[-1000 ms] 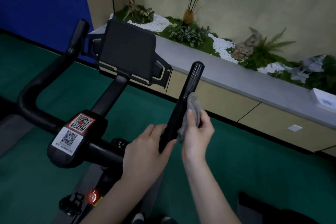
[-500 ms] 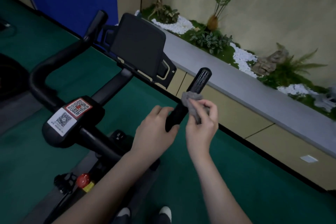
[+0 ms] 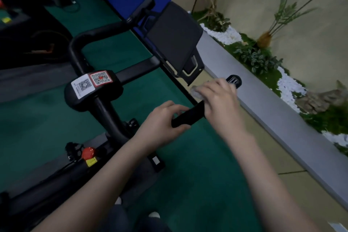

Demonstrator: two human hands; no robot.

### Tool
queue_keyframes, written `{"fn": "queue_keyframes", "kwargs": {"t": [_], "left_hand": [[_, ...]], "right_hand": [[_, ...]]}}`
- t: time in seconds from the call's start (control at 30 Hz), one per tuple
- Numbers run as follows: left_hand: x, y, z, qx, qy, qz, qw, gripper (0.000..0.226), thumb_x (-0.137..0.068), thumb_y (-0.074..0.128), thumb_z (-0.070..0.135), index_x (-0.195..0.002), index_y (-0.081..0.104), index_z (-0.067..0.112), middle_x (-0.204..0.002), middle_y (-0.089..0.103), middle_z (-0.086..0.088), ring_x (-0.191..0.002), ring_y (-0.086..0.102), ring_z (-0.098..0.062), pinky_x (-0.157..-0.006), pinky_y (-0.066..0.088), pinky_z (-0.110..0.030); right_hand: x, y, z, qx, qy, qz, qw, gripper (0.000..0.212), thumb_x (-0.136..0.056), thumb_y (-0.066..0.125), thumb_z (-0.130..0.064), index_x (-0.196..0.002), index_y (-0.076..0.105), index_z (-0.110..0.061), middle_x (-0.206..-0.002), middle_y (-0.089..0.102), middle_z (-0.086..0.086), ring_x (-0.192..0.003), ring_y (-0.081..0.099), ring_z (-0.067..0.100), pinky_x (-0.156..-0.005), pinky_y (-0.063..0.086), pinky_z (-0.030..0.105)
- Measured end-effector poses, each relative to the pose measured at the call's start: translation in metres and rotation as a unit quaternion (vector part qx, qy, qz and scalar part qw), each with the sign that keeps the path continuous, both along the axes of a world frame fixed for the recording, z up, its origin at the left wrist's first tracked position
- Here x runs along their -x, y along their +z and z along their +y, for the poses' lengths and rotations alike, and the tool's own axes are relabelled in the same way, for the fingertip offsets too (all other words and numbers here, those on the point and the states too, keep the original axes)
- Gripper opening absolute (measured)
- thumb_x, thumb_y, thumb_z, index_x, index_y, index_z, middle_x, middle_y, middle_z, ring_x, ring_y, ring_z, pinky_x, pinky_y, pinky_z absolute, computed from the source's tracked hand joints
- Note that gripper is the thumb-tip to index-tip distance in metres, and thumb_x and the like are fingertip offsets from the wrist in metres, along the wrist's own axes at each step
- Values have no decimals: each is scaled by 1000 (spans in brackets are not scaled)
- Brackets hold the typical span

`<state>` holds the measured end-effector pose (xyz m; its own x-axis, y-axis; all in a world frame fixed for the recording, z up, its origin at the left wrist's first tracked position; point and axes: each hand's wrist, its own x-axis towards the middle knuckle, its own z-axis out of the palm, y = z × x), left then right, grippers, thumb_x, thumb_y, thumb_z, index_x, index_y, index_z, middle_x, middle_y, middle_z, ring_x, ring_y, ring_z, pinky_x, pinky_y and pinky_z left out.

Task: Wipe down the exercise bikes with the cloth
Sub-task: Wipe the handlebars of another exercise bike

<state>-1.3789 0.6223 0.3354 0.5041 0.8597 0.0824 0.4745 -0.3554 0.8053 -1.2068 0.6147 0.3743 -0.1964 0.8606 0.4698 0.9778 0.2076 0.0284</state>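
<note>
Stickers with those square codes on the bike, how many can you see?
2, side by side on the black handlebar hub: a white sticker on the left and a red sticker right of it. Other parts of the bike are hidden, so more may exist.

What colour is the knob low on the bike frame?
Red knob, above a yellow tag, in the head view.

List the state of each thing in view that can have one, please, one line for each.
Right handlebar grip: held at its near end, wiped near its tip.
Cloth: bunched, pressed on the grip under the right hand.
Left hand: fingers curled round the grip.
Right hand: grips the cloth.
Tablet holder: no device visible.
Red knob: untouched.
</note>
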Motion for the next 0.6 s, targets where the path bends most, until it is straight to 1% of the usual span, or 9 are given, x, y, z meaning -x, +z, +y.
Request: {"fn": "queue_keyframes", "kwargs": {"t": [0.03,0.07,0.13,0.2,0.23,0.3,0.4,0.47,0.6], "left_hand": [[0,0,0,-5,1,1,1000,40,-82,71,33,-121,61,30,-99,54,9,-87,52,-8,-81,40,-22],[0,0,-1,-10,3,2,1000,40,-81,71,33,-120,61,29,-100,54,9,-88,52,-8,-81,40,-22],[1,-1,-1,-13,6,6,1000,41,-81,72,34,-120,61,28,-102,56,7,-90,53,-10,-83,42,-25],[1,0,-2,-11,8,6,1000,43,-81,72,34,-122,61,26,-102,56,6,-92,53,-11,-85,43,-27],[1,0,-2,-10,7,6,1000,44,-81,72,34,-123,61,25,-101,55,7,-92,53,-11,-86,43,-27],[1,1,-2,-8,3,11,1000,45,-81,71,35,-124,60,26,-98,51,10,-90,50,-9,-86,43,-27],[2,2,-1,-2,1,12,1000,43,-82,70,36,-123,59,28,-98,49,13,-92,50,-8,-87,43,-26],[2,3,-1,3,-2,9,1000,43,-83,70,37,-123,59,29,-102,51,11,-93,52,-9,-87,44,-26],[3,1,0,-1,4,12,1000,42,-82,70,38,-122,59,30,-100,51,12,-93,50,-8,-86,43,-26]], "right_hand": [[-4,10,9,45,19,-55,997,26,-78,66,1,-96,73,-16,-89,69,-2,-90,55,24,-80,22,29],[-7,19,17,102,45,-92,990,20,-80,66,-4,-91,71,-20,-84,68,-5,-87,57,23,-79,19,29],[-6,35,31,248,92,-111,958,12,-87,61,-13,-90,67,-23,-85,65,-9,-87,59,20,-79,26,28],[0,45,40,386,101,-90,912,10,-92,56,-22,-95,65,-26,-89,65,-6,-84,58,16,-70,37,28],[3,49,45,426,101,-93,894,11,-94,54,-23,-97,64,-27,-90,65,-4,-78,57,13,-65,38,27],[5,53,53,464,102,-108,874,11,-96,51,-24,-97,61,-27,-88,62,-1,-74,55,9,-62,40,26],[0,58,64,474,75,-137,866,11,-97,50,-21,-92,57,-28,-93,59,2,-87,58,22,-75,49,37],[-1,60,68,471,54,-147,868,11,-96,50,-20,-90,56,-28,-93,58,3,-88,58,24,-79,50,39],[9,60,68,503,78,-137,850,10,-94,54,-17,-89,60,-23,-84,59,-3,-86,58,20,-74,49,35]]}}
